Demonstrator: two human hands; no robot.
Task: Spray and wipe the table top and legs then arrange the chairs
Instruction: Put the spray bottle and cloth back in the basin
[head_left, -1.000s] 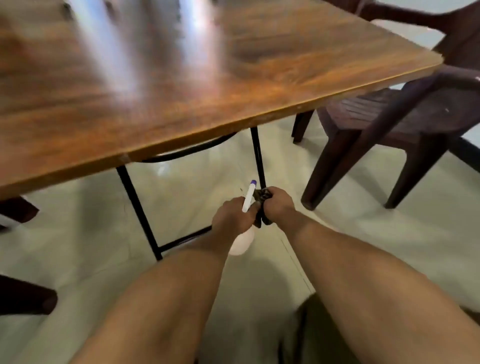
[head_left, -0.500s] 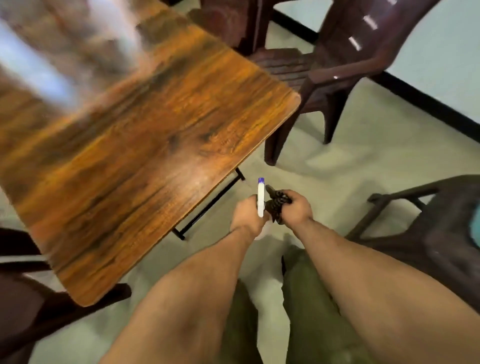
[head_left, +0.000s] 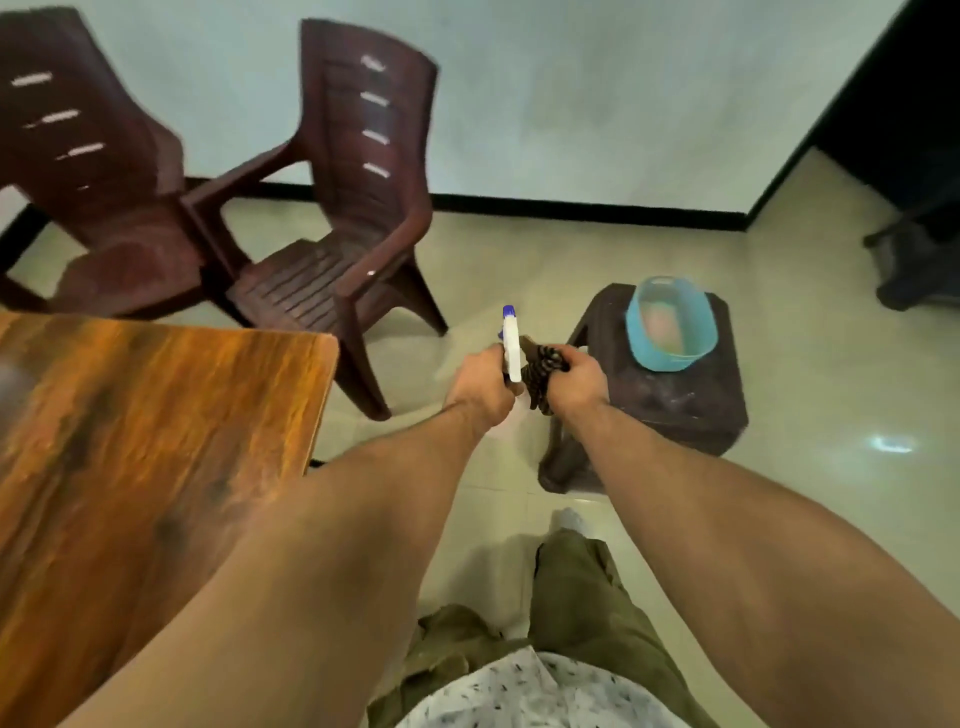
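My left hand (head_left: 480, 384) grips a white spray bottle (head_left: 511, 345) with a blue nozzle tip, held upright in front of me. Right beside it, my right hand (head_left: 576, 382) clutches a dark bunched cloth (head_left: 543, 371). Both hands hover over the floor, to the right of the wooden table top (head_left: 156, 415), whose near right corner lies at the left of the view. Two dark brown plastic chairs stand beyond the table: one chair (head_left: 353, 218) faces me at the table's corner and another chair (head_left: 93, 171) is further left.
A dark brown plastic stool (head_left: 675, 410) stands just right of my hands, with a blue basin (head_left: 670, 322) on top of it. A pale wall with a black skirting runs behind. Dark furniture (head_left: 914, 260) sits at the far right. The floor is pale tile.
I have risen from crouching at the table legs and turned right. The table has slid to the left of the view, and the stool with the basin has come into sight. Both hands keep their grips.
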